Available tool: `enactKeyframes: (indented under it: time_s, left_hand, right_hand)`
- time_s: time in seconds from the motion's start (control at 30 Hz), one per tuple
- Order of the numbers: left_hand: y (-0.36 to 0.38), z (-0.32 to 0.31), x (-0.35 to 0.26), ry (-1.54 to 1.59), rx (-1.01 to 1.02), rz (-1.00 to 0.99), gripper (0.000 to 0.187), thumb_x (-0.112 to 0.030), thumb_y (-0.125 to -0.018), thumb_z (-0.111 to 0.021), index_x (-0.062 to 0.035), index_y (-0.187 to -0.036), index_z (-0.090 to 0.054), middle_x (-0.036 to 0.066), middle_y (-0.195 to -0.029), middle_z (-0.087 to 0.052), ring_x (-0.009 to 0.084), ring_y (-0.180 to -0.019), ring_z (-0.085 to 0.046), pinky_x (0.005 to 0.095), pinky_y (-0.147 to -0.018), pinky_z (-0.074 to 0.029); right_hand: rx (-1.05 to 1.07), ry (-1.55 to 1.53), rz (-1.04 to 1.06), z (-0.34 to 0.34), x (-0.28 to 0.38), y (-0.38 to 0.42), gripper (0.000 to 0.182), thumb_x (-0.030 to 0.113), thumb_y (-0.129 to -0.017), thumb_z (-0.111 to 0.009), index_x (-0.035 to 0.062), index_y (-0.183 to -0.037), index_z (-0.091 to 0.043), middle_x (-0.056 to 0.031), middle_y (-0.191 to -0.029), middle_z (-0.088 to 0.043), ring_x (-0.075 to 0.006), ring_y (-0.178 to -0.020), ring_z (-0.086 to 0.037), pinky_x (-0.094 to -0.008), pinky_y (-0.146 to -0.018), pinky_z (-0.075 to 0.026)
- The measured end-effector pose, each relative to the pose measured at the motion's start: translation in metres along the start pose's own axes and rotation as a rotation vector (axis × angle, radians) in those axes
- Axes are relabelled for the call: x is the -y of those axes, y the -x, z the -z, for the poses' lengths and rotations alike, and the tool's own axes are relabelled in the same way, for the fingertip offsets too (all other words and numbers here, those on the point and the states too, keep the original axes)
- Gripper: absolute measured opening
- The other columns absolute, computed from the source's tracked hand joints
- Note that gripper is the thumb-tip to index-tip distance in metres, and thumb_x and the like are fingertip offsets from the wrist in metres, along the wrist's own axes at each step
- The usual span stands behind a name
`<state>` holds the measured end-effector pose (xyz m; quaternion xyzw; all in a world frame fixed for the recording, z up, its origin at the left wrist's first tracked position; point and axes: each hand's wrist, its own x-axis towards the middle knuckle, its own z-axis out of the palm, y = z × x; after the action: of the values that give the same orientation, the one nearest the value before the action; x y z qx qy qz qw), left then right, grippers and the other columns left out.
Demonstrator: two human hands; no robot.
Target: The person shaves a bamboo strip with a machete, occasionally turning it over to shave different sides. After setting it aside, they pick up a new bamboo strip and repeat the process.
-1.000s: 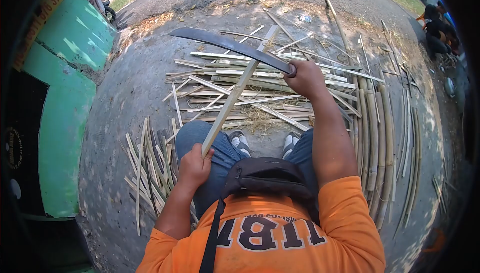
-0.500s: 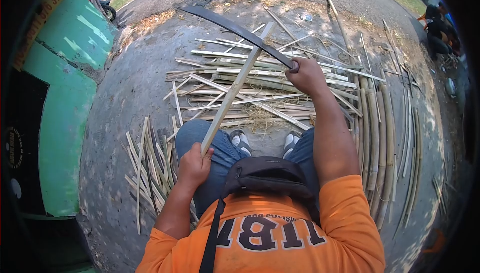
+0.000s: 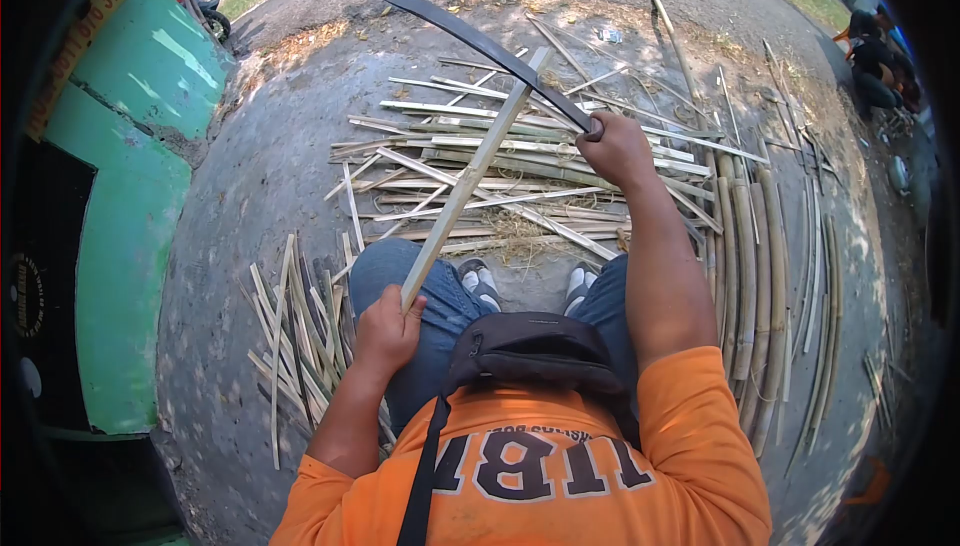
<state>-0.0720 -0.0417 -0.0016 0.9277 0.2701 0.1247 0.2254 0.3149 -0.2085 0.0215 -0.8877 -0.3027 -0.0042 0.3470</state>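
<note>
**Long knife raised over a bamboo strip**

The person sat on the ground with knees drawn up, feet in grey shoes point(image 3: 528, 284) pointing ahead. The left hand point(image 3: 388, 329) was closed tight around the near end of a long pale bamboo strip point(image 3: 470, 173), low above the left knee. The strip slanted up and away from the body, its far end over the heap of split bamboo point(image 3: 480, 171) lying across the ground in front.

The right hand point(image 3: 617, 149) was wrapped fully around the handle of a long, dark, curved knife point(image 3: 488, 47). The blade ran up and to the left from the fist and crossed the strip near its far end; whether blade and strip touched there could not be told.

To the right of the legs lay a row of long bamboo slats point(image 3: 760, 276), side by side. To the left, just beside the knee, was a smaller bundle of thin strips point(image 3: 295, 331). A green wall point(image 3: 130, 176) stood at the far left. A black bag point(image 3: 530, 354) hung across the orange shirt point(image 3: 540, 476).
</note>
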Motion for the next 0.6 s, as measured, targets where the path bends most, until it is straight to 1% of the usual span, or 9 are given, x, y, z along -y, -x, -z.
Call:
enactKeyframes:
  time_s: [0.13, 0.23, 0.33, 0.43, 0.47, 0.57, 0.6]
  left_hand:
    - [0.0, -0.003, -0.001, 0.015, -0.009, 0.014, 0.037, -0.037, -0.104, -0.062, -0.0019, -0.094, -0.056, 0.027, -0.077, -0.066, 0.0526, -0.076, -0.065, 0.0573, -0.064, -0.05]
    - [0.002, -0.002, 0.002, 0.04, -0.015, -0.001, 0.037, -0.037, -0.105, -0.062, -0.0017, -0.095, -0.056, 0.027, -0.077, -0.066, 0.0528, -0.076, -0.065, 0.057, -0.064, -0.05]
    - [0.003, 0.001, 0.003, 0.054, -0.008, -0.018, 0.037, -0.037, -0.105, -0.061, -0.0018, -0.096, -0.057, 0.027, -0.078, -0.066, 0.0526, -0.077, -0.065, 0.0571, -0.065, -0.05]
    - [0.001, 0.0, 0.002, 0.004, 0.008, 0.0, 0.037, -0.038, -0.105, -0.061, -0.002, -0.096, -0.057, 0.027, -0.079, -0.067, 0.0524, -0.077, -0.065, 0.0573, -0.065, -0.05]
    - [0.001, 0.0, 0.001, -0.004, 0.004, 0.006, 0.037, -0.038, -0.105, -0.061, -0.0021, -0.097, -0.057, 0.027, -0.079, -0.067, 0.0523, -0.077, -0.066, 0.0574, -0.065, -0.05]
    - [0.003, -0.002, -0.001, -0.008, -0.007, 0.014, 0.036, -0.038, -0.105, -0.061, -0.0025, -0.097, -0.057, 0.027, -0.079, -0.067, 0.052, -0.077, -0.066, 0.0574, -0.064, -0.051]
    - [0.003, -0.002, -0.002, 0.001, -0.016, 0.006, 0.036, -0.038, -0.105, -0.061, -0.0027, -0.098, -0.057, 0.027, -0.079, -0.067, 0.052, -0.077, -0.066, 0.0574, -0.064, -0.051]
  right_hand:
    - [0.073, 0.004, 0.123, -0.002, 0.009, 0.008, 0.021, 0.025, -0.082, -0.069, 0.0066, -0.091, -0.074, -0.0214, -0.083, -0.072, -0.0433, -0.082, -0.069, -0.0502, -0.075, -0.056]
    - [0.087, 0.065, 0.18, -0.005, 0.011, 0.009, 0.022, 0.025, -0.081, -0.069, 0.0062, -0.09, -0.074, -0.0215, -0.082, -0.071, -0.0433, -0.079, -0.069, -0.05, -0.074, -0.055]
    - [0.03, -0.041, 0.043, -0.011, -0.007, -0.008, 0.023, 0.025, -0.081, -0.068, 0.0051, -0.091, -0.074, -0.0215, -0.081, -0.071, -0.0432, -0.079, -0.068, -0.0494, -0.074, -0.054]
    - [-0.103, -0.111, -0.154, -0.013, -0.021, -0.02, 0.025, 0.025, -0.081, -0.067, 0.0033, -0.091, -0.073, -0.0224, -0.08, -0.07, -0.0433, -0.078, -0.067, -0.0489, -0.075, -0.053]
    - [-0.1, -0.178, -0.147, -0.013, -0.027, -0.02, 0.026, 0.026, -0.081, -0.068, 0.0007, -0.089, -0.072, -0.02, -0.075, -0.069, -0.0371, -0.072, -0.066, -0.0445, -0.072, -0.052]
    - [-0.125, -0.425, -0.156, -0.008, -0.029, -0.015, 0.028, 0.026, -0.08, -0.071, -0.0005, -0.086, -0.07, -0.0156, -0.07, -0.066, -0.0275, -0.066, -0.061, -0.0397, -0.068, -0.05]
    - [-0.182, -0.478, -0.141, -0.004, -0.026, -0.011, 0.027, 0.026, -0.08, -0.074, 0.0005, -0.08, -0.068, -0.0066, -0.065, -0.062, -0.017, -0.062, -0.055, -0.0356, -0.063, -0.045]
